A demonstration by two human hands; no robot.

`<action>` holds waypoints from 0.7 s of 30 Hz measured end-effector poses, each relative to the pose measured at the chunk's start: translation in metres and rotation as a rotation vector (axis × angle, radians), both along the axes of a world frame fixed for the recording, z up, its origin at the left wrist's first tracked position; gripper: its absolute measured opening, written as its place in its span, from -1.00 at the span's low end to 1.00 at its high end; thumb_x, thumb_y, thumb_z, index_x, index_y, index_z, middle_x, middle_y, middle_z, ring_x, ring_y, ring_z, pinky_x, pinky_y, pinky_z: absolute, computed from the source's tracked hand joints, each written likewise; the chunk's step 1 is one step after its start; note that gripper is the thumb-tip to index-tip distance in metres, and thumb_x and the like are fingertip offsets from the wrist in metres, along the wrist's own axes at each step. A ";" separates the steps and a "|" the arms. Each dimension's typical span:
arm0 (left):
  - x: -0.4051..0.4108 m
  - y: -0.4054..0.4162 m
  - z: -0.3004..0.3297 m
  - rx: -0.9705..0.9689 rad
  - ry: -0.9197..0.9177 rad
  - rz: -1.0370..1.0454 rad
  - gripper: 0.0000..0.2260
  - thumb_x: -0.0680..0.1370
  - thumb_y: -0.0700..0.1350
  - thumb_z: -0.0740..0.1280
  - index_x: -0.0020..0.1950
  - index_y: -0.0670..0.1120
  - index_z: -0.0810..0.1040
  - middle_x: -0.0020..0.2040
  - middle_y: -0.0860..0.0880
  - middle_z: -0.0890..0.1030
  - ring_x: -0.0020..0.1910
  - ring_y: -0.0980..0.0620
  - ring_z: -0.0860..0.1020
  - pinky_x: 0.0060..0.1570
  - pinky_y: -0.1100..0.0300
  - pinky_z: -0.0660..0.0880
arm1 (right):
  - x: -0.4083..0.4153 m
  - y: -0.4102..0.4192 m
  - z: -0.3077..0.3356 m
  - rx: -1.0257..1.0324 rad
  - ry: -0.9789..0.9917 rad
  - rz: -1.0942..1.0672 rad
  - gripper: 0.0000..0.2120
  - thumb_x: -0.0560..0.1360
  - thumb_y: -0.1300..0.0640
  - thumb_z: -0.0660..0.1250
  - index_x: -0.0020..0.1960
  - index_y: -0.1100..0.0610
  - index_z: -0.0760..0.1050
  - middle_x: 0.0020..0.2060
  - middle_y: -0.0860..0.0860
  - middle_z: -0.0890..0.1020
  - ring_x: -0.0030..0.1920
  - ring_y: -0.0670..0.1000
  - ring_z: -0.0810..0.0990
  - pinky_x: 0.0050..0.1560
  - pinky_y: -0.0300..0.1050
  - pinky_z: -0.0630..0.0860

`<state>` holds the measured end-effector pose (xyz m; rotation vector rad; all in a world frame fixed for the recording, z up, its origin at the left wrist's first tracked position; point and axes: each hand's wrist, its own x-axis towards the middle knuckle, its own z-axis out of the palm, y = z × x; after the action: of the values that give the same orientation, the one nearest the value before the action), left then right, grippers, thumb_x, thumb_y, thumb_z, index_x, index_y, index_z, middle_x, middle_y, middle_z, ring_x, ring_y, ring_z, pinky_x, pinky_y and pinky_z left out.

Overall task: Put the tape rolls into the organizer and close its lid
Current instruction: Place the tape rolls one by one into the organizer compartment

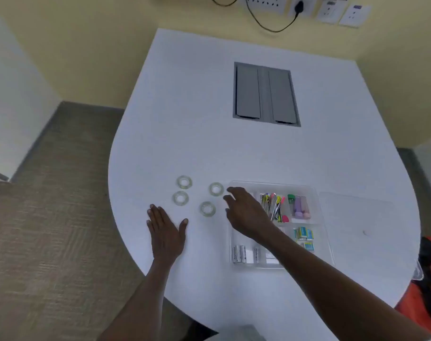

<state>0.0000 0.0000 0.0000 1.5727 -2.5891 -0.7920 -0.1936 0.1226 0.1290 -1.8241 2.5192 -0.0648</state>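
Observation:
Several clear tape rolls lie flat on the white table (209, 148): one at the far left (184, 182), one below it (180, 198), one nearer the organizer (216, 189), one in front (207, 208). The clear plastic organizer (320, 232) sits to their right, its lid (364, 232) open and lying flat on the table to the right. My left hand (166, 230) rests flat on the table, fingers spread, just below the rolls. My right hand (244, 212) hovers over the organizer's left edge, fingers apart, reaching toward the rolls and holding nothing.
The organizer holds coloured clips (273, 205), small bottles (299, 205), little boxes (304, 235) and batteries (239, 253). A grey cable hatch (266, 94) is set in the table farther back. Wall sockets with a black cable (299, 7) are behind. An orange and black object (428, 279) is at the right edge.

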 end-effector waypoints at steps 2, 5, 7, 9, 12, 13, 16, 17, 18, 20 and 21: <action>0.002 -0.001 -0.004 -0.066 -0.025 0.009 -0.10 0.57 0.38 -0.11 0.61 -0.34 -0.04 0.64 -0.31 -0.06 0.66 -0.25 -0.04 0.62 -0.18 0.03 | 0.006 -0.015 -0.010 0.033 -0.047 0.045 -0.75 0.37 0.27 0.36 0.05 0.27 0.54 0.13 0.23 0.60 0.11 0.23 0.57 0.00 0.03 0.60; 0.002 0.002 -0.008 -0.178 -0.012 0.032 -0.18 0.62 0.29 0.04 0.62 -0.31 0.01 0.65 -0.29 0.01 0.66 -0.22 0.01 0.62 -0.13 0.05 | 0.015 -0.032 -0.021 0.127 -0.065 0.094 -0.68 0.30 0.32 0.36 0.06 0.29 0.51 0.12 0.25 0.59 0.06 0.24 0.58 -0.27 0.01 0.60; 0.001 0.004 -0.009 -0.200 0.002 0.038 -0.20 0.62 0.28 0.07 0.62 -0.30 0.03 0.65 -0.27 0.03 0.66 -0.20 0.02 0.63 -0.11 0.05 | 0.017 -0.038 -0.030 0.175 -0.054 0.112 -0.61 0.26 0.35 0.38 0.10 0.30 0.50 0.10 0.25 0.58 0.01 0.24 0.59 -0.39 -0.03 0.54; 0.002 0.004 -0.009 -0.213 0.006 0.045 -0.20 0.63 0.28 0.09 0.62 -0.29 0.03 0.65 -0.26 0.03 0.66 -0.18 0.02 0.63 -0.09 0.05 | 0.018 -0.043 -0.037 0.209 -0.047 0.120 -0.56 0.28 0.36 0.39 0.16 0.29 0.48 0.11 0.26 0.57 -0.02 0.24 0.59 -0.44 -0.04 0.51; 0.002 0.005 -0.006 -0.203 0.015 0.057 -0.21 0.63 0.26 0.13 0.62 -0.28 0.03 0.66 -0.24 0.02 0.67 -0.16 0.01 0.64 -0.08 0.05 | 0.021 -0.049 -0.052 0.244 -0.072 0.114 -0.55 0.37 0.34 0.36 0.26 0.24 0.43 0.18 0.27 0.54 -0.05 0.25 0.59 -0.43 -0.01 0.52; 0.002 0.005 -0.007 -0.202 0.016 0.058 -0.22 0.63 0.25 0.14 0.62 -0.27 0.03 0.66 -0.24 0.02 0.67 -0.15 0.01 0.64 -0.08 0.05 | 0.022 -0.049 -0.055 0.254 -0.071 0.114 -0.55 0.40 0.33 0.35 0.28 0.22 0.42 0.19 0.27 0.53 -0.07 0.25 0.59 -0.43 -0.01 0.51; 0.001 0.005 -0.005 -0.198 0.008 0.067 -0.22 0.63 0.25 0.14 0.63 -0.27 0.03 0.66 -0.23 0.01 0.67 -0.14 -0.01 0.64 -0.07 0.04 | 0.025 -0.047 -0.064 0.246 -0.082 0.132 -0.58 0.44 0.34 0.32 0.28 0.18 0.42 0.17 0.27 0.53 -0.12 0.23 0.57 -0.48 -0.04 0.46; 0.001 0.005 -0.006 -0.200 0.006 0.068 -0.22 0.63 0.24 0.14 0.63 -0.27 0.03 0.66 -0.23 0.01 0.67 -0.13 -0.01 0.64 -0.07 0.05 | 0.027 -0.047 -0.066 0.240 -0.083 0.134 -0.60 0.44 0.36 0.30 0.26 0.19 0.42 0.15 0.26 0.52 -0.11 0.22 0.56 -0.48 -0.05 0.43; 0.001 0.005 -0.005 -0.198 0.004 0.068 -0.23 0.63 0.24 0.14 0.63 -0.27 0.03 0.66 -0.23 0.02 0.67 -0.13 0.00 0.64 -0.07 0.05 | 0.028 -0.047 -0.068 0.224 -0.085 0.131 -0.62 0.45 0.37 0.28 0.25 0.18 0.42 0.12 0.24 0.51 -0.09 0.22 0.54 -0.48 -0.05 0.42; 0.002 0.005 -0.004 -0.202 0.003 0.070 -0.23 0.63 0.24 0.15 0.63 -0.26 0.03 0.66 -0.23 0.02 0.67 -0.14 0.00 0.64 -0.07 0.05 | 0.030 -0.048 -0.068 0.171 -0.107 0.094 -0.64 0.46 0.37 0.24 0.23 0.18 0.40 0.08 0.20 0.48 -0.06 0.21 0.52 -0.44 -0.03 0.44; 0.002 0.005 -0.003 -0.201 0.005 0.072 -0.23 0.63 0.24 0.15 0.63 -0.26 0.04 0.66 -0.22 0.02 0.67 -0.14 0.00 0.64 -0.07 0.05 | 0.030 -0.049 -0.066 0.128 -0.138 0.057 -0.61 0.45 0.35 0.24 0.26 0.18 0.39 0.09 0.19 0.48 -0.03 0.21 0.52 -0.41 -0.02 0.48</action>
<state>0.0017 0.0047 -0.0034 1.5919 -2.5011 -0.5115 -0.1641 0.0732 0.0631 -1.7759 2.3210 -0.0264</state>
